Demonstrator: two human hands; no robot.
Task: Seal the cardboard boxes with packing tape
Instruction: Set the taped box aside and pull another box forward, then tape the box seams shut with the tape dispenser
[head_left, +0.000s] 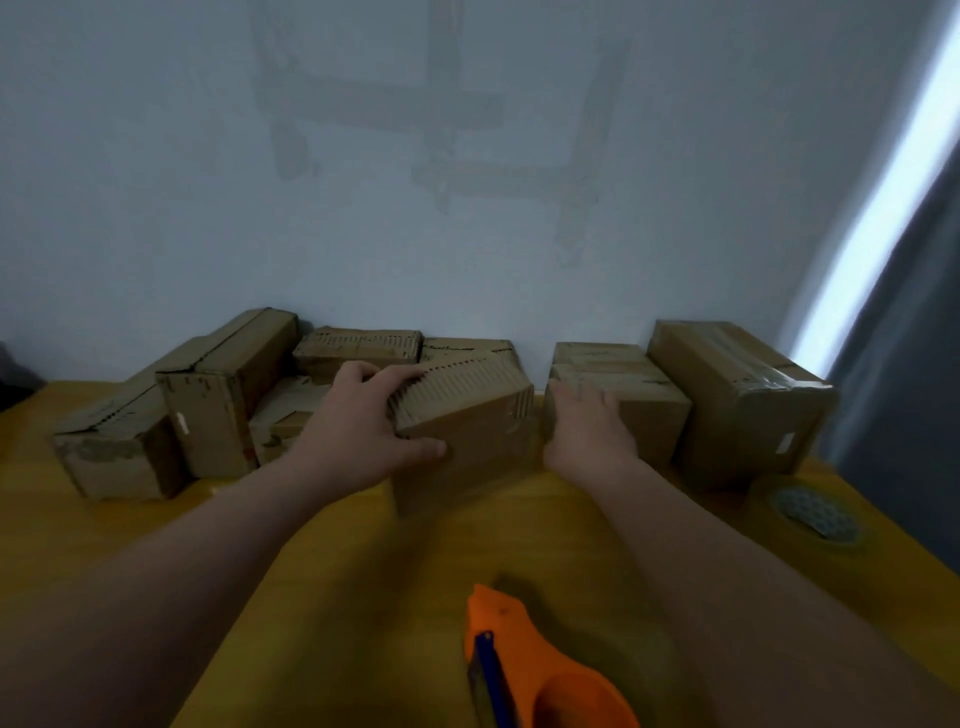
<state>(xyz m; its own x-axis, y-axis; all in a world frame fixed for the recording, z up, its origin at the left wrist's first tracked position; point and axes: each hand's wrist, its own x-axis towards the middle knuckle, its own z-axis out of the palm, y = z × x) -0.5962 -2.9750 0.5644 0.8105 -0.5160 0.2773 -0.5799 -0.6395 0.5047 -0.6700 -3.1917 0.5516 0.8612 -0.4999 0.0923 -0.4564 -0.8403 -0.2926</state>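
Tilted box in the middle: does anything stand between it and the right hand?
Nothing visible does. The right hand is open just to the right of the tilted box, and only a narrow bare gap separates them. The left hand grips the box's left side.

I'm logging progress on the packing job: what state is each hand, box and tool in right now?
left hand: grips the centre box, thumb on its front.
centre box: tilted, held.
right hand: open, fingers straight, at the neighbouring box's left side.
neighbouring box: level on the table.
far-right box: taped shut.
tape dispenser: lying on the table, unheld.
tape roll: flat on the table, unheld.
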